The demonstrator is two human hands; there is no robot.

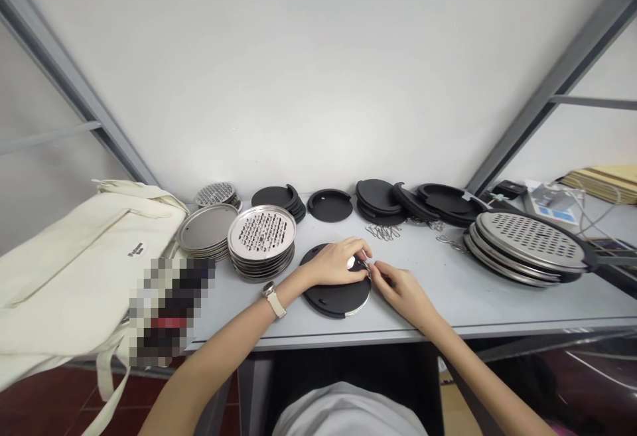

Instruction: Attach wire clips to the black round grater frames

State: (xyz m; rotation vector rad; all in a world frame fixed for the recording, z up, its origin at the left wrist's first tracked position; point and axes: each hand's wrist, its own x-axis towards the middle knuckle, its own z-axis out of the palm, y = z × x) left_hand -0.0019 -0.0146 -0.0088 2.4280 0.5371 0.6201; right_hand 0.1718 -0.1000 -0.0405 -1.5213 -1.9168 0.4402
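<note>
A round black disc (pixel 331 298) with a silver rim along its lower right lies on the grey table. My left hand (pixel 341 263), a watch on its wrist, rests over the disc's top, its fingers bent around a small metal piece (pixel 367 267) at the right edge. From the right, my right hand (pixel 398 287) pinches at that same piece with thumb and forefinger. The two hands nearly touch there. The piece is small and partly covered by fingers. Behind them lies a pile of wire hooks (pixel 383 231).
Stacked metal grater discs (pixel 263 233) and plain metal discs (pixel 208 229) stand left, beside a cream bag (pixel 84 257). Black round holders (pixel 331 206) line the wall. More perforated discs (pixel 530 242) are stacked right. The table's front edge (pixel 318 340) is near me.
</note>
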